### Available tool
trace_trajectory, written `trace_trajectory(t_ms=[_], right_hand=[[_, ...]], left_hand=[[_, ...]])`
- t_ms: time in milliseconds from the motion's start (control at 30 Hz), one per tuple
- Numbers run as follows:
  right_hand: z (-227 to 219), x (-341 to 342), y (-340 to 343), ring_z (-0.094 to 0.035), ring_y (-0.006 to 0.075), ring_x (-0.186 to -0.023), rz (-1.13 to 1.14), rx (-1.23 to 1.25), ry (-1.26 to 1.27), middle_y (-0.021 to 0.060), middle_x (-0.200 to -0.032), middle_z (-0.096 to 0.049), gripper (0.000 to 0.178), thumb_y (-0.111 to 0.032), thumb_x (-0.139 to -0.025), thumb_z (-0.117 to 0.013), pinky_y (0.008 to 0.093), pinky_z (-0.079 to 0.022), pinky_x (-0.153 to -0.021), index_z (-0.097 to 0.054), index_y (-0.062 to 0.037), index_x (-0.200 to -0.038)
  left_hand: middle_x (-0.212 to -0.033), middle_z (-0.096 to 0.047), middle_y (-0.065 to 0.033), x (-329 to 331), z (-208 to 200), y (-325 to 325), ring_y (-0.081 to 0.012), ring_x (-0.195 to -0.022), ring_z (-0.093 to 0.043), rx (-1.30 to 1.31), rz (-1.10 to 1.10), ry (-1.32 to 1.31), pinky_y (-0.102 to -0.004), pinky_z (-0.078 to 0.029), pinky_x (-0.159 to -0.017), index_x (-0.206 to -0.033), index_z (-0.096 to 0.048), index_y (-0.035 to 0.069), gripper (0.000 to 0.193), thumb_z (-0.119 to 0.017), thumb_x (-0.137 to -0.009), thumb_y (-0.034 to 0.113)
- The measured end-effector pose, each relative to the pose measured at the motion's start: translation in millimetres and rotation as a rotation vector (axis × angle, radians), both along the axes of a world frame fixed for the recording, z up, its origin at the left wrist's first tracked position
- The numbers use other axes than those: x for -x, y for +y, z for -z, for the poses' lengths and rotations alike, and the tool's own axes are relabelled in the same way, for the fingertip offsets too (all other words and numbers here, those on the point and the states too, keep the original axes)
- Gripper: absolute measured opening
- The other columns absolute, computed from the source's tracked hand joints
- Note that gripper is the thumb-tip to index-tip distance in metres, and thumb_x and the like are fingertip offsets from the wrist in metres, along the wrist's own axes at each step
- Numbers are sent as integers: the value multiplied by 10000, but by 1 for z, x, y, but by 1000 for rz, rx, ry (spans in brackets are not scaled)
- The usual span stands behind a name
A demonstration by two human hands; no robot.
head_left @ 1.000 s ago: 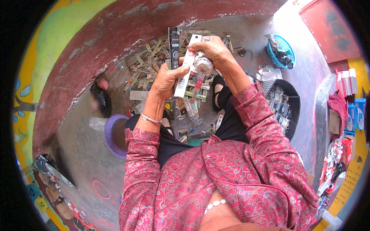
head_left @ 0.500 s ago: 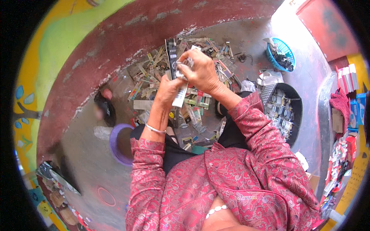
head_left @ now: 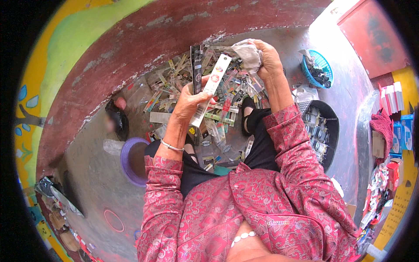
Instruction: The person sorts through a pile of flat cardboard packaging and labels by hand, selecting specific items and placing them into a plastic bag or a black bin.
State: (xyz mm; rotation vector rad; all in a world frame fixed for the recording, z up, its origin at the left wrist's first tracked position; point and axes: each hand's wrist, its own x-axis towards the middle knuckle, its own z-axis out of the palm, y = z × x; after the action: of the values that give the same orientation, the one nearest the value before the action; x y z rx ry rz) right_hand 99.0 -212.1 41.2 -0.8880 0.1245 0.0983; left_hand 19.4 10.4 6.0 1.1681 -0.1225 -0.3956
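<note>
My left hand (head_left: pixel 188 105) is closed around a long white printed card strip (head_left: pixel 211 89), its thumb pressed on the face. A dark, narrow strip (head_left: pixel 197 65) stands up behind the same fingers. Off to the right, my right hand (head_left: pixel 269 61) grips a crumpled whitish cloth (head_left: pixel 249 56), held apart from the strips. Beneath both hands, a loose heap of printed strips and packets (head_left: pixel 172 89) covers the floor between the wall and my feet.
A purple basin (head_left: pixel 127 163) stands by my left leg, with a black bag (head_left: pixel 118 120) beyond it. To the right are a black tub (head_left: pixel 334 135) holding small packaged items and a blue basket (head_left: pixel 328 59) with dark contents. A red-brown wall (head_left: pixel 144 37) curves behind the heap.
My right hand has drawn away from the left, to the right and slightly up, with the cloth spreading out of its grip. The white strip has swung upward and shows its printed face.
</note>
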Motion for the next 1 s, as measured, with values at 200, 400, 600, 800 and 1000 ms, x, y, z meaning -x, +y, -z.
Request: trace_trajectory(t_ms=[200, 400, 600, 800, 1000], right_hand=[[-3, 22, 34, -582, 145, -778, -121, 529, -82, 74, -872, -613, 343, -130, -718, -678, 261, -481, -678, -563, 8, -1010], [16, 7, 31, -571, 108, -615, -64, 707, -217, 61, -724, -619, 106, -50, -711, -664, 229, -468, -559, -607, 0, -785], [3, 1, 34, -594, 141, -634, 413, 664, -249, 84, -699, -633, 131, -140, -703, -646, 289, -474, -607, -612, -19, -740], [33, 47, 94, -569, 317, -698, 45, 1322, -826, 131, -722, -563, 135, -177, -722, -595, 387, -460, -623, -596, -44, -742], [12, 58, 63, -604, 235, -616, -675, 1213, -747, 126, -694, -610, 201, -209, -697, -630, 340, -467, -585, -613, -24, -771]], left_hand=[[-853, -592, -36, 0, -2, -7, -99, -658, -576, -15, -2, -4, -219, -458, -588, -1150, -518, -5, 449, -625, -734, 124], [-827, -599, -68, 5, -2, -10, -125, -642, -599, 39, 23, 139, -251, -502, -579, -1018, -549, -9, 280, -602, -775, 118], [-771, -617, -84, -11, 19, -8, -146, -584, -586, 26, -151, 263, -256, -491, -520, -923, -574, 12, 192, -529, -829, 173], [-762, -599, -73, -31, 35, -16, -166, -622, -585, 514, -313, 463, -291, -508, -544, -874, -582, -2, 168, -528, -824, 150], [-686, -602, -38, -39, 38, 26, -121, -500, -539, 353, -529, 450, -249, -453, -431, -881, -612, 3, 164, -548, -836, 147]])
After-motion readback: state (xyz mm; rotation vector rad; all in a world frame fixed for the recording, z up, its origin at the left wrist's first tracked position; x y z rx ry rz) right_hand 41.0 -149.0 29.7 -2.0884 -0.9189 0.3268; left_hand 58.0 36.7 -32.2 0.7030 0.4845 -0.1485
